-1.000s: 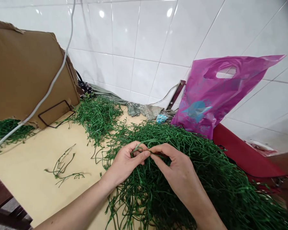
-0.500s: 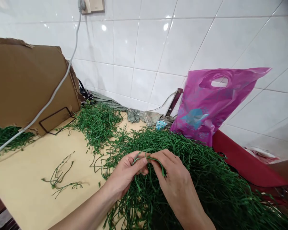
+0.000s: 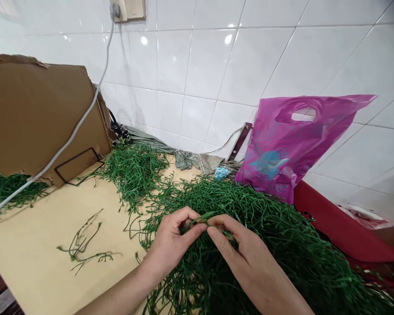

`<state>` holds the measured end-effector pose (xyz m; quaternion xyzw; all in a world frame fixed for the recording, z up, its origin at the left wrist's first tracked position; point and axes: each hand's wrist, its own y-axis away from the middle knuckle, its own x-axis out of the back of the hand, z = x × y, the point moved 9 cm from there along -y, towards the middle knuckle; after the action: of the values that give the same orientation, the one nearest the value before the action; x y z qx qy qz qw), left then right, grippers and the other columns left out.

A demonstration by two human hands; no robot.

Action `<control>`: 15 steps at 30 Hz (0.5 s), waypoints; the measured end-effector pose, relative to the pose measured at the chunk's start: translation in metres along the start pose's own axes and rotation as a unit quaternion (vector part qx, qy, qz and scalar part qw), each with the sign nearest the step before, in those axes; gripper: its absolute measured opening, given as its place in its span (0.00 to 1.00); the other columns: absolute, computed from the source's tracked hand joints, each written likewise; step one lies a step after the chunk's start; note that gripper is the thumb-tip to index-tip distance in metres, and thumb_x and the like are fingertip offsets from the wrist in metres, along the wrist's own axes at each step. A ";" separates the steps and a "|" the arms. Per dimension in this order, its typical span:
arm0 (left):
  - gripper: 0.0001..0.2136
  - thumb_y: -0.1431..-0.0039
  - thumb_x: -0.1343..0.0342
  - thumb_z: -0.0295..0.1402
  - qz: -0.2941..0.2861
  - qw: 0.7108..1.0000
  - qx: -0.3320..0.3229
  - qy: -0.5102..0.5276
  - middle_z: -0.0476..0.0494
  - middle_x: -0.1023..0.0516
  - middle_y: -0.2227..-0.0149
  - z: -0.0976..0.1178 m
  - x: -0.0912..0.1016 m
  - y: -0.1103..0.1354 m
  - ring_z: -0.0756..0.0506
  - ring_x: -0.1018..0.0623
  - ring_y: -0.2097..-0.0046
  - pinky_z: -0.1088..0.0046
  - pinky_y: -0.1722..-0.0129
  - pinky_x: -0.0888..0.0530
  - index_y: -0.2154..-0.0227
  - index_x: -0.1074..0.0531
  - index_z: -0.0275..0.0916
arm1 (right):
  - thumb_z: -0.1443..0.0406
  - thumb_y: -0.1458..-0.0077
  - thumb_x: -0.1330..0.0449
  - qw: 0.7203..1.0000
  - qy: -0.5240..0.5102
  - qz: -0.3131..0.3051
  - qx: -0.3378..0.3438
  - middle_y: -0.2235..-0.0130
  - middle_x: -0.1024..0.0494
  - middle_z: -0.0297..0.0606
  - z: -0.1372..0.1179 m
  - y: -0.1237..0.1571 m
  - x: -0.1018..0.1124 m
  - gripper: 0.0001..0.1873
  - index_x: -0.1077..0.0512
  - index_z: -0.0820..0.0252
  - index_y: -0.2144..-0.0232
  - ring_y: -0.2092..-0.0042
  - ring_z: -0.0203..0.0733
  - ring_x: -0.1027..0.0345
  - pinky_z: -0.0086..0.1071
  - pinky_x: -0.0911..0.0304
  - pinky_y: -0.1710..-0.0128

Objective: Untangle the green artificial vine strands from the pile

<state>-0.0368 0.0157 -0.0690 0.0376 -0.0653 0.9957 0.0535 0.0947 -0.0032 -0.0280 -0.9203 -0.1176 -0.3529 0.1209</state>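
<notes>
Both my hands meet over a large heap of thin green artificial plant stems (image 3: 282, 245). My left hand (image 3: 175, 234) pinches a green stem (image 3: 208, 215) between thumb and forefinger. Close against it, my right hand (image 3: 241, 245) grips the same stem or stems with thumb and fingertips. How many pieces are between my fingers I cannot tell. To the left, a small loose sprig (image 3: 82, 247) lies by itself on the pale tabletop (image 3: 36, 245). Behind my left hand is a smaller pile of green stems (image 3: 138, 168).
A cardboard box (image 3: 42, 118) stands at the left with a grey cable (image 3: 82, 118) hanging in front and a black wire frame (image 3: 77, 166) beside it. A pink plastic bag (image 3: 295, 148) leans on the tiled wall (image 3: 200, 57). Red material (image 3: 341, 227) lies at the right.
My right hand has rolled so its thumb now shows, its tip close to my left thumb. The held stem has shifted between my fingers. The view has moved slightly.
</notes>
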 end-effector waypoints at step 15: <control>0.14 0.50 0.36 0.42 -0.153 0.970 0.123 0.142 0.50 0.27 0.74 -0.009 -0.026 0.004 0.52 0.30 0.73 0.76 0.69 0.35 0.72 0.31 0.36 | 0.63 0.39 0.46 0.989 -0.102 -0.103 -0.021 0.71 0.27 0.32 0.010 -0.009 0.001 0.09 0.31 0.56 0.71 0.66 0.37 0.33 0.28 0.39 0.65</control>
<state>-0.0124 0.0108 -0.0806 -0.0882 0.0724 0.9713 0.2085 0.0992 0.0083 -0.0336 -0.9369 -0.2164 -0.2697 0.0517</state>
